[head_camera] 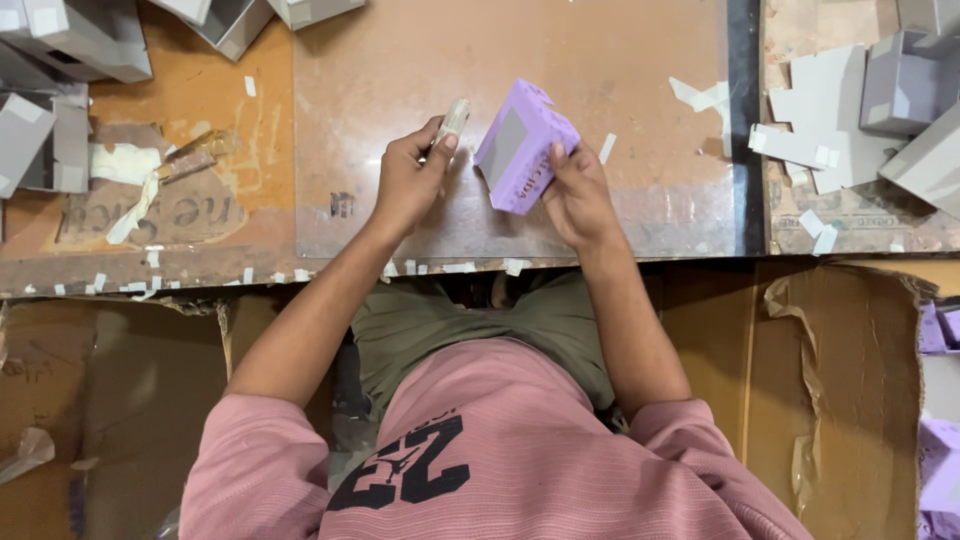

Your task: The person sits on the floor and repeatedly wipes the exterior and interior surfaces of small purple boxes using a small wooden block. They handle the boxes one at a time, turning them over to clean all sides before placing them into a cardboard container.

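The right hand [578, 195] grips a folded purple box [522, 148], apparently assembled. The left hand [408, 180] pinches a tape roll [452, 119] just beside it. Sealing appears unfinished; grey boxes [900, 80] lie farther right.

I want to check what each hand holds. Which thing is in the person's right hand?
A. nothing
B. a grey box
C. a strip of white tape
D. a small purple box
D: the right hand grips the small purple box above the table, while the left hand holds a small pale tool.
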